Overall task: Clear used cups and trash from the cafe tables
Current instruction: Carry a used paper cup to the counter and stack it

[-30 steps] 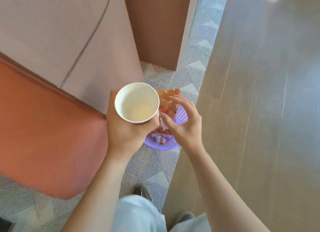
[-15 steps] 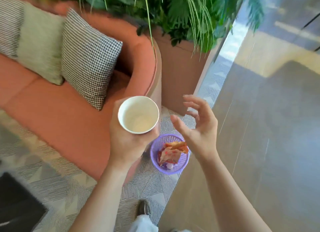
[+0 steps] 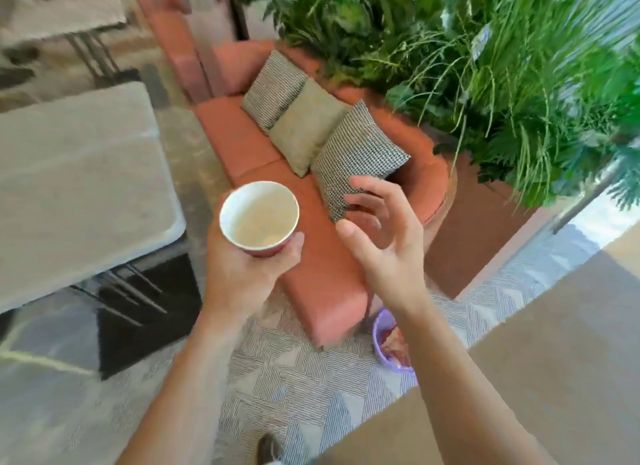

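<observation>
Head view. Patterned grey carpet (image 3: 294,388) covers the floor in the middle of the room. A terracotta sofa (image 3: 322,274) runs along it, and three cushions lean on its backrest: a checked cushion (image 3: 360,152) nearest, an olive cushion (image 3: 308,132) in the middle, and a second checked cushion (image 3: 273,86) at the far end. Dense green plants (image 3: 502,66) rise behind the sofa from a brown planter (image 3: 485,236). A grey table (image 3: 76,187) occupies the left side, blurred by camera motion. A tan wood-grain surface (image 3: 536,343) fills the lower right; whether it is floor or a table top cannot be told.

Hands: both are raised in front of the sofa seat, near each other but apart.
- The left hand (image 3: 242,274) grips the paper cup (image 3: 259,218) from below and from the side, with the thumb curled onto the wall on the right. The cup is red outside and white inside, stands close to upright, and shows a pale residue at its bottom.
- The right hand (image 3: 384,249) holds nothing. Its fingers are spread and loosely bent, the palm is turned toward the cup, and it does not touch the cup.

A purple basket (image 3: 379,329) stands on the carpet at the near end of the sofa, partly hidden by the right forearm. Crumpled red-and-white trash (image 3: 394,343) lies inside it. One shoe (image 3: 268,449) shows at the bottom edge.
</observation>
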Tool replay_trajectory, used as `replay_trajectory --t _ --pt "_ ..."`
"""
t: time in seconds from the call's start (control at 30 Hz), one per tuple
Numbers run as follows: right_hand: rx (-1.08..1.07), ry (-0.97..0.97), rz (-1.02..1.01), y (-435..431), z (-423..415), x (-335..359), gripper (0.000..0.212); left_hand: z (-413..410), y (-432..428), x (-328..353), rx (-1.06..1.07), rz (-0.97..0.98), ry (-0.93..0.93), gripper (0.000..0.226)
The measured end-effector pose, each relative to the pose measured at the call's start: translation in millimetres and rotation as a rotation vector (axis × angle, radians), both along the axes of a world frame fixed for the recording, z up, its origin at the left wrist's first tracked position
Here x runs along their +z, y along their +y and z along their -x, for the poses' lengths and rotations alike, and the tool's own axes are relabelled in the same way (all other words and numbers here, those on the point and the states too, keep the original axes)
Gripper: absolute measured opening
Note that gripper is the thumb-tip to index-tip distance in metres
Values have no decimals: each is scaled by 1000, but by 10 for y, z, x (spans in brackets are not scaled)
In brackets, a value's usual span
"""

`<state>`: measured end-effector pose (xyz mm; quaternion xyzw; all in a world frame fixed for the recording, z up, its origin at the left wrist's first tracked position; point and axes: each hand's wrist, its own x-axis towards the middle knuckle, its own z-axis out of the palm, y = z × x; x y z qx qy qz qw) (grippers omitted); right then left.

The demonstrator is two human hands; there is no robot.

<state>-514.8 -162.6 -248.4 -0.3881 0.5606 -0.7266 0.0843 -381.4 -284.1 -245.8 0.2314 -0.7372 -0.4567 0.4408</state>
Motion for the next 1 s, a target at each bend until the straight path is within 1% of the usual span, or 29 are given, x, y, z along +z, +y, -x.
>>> replay_trajectory --t 0.17,0.27,0.33,0.4,0.57,0.63,0.7,0.83,1.0 --pt "273 57 26 -649 -924 322 50 -1227 -312 263 262 48 59 55" --pt "468 73 46 -1085 -1610 407 50 -2026 -479 309 420 42 82 55" --pt "585 62 39 -1371 -2103 435 53 -2570 -569 319 505 36 108 61" --pt "692 65 31 -1646 -2633 483 54 -3153 -679 326 602 18 137 61" --pt "913 98 58 -2293 -4077 634 57 -4654 -1003 402 837 0 181 70" --pt "989 112 66 -2517 -4657 676 56 -5211 -1095 458 906 23 191 69" --pt "1040 115 84 -2701 -5180 702 56 -5705 -1176 495 932 56 163 65" --pt "1112 103 107 -3037 -6047 736 52 -6547 -1361 542 1010 87 148 61" --pt "1166 115 94 -3534 -6581 692 52 -7079 -1759 483 1084 83 138 65"
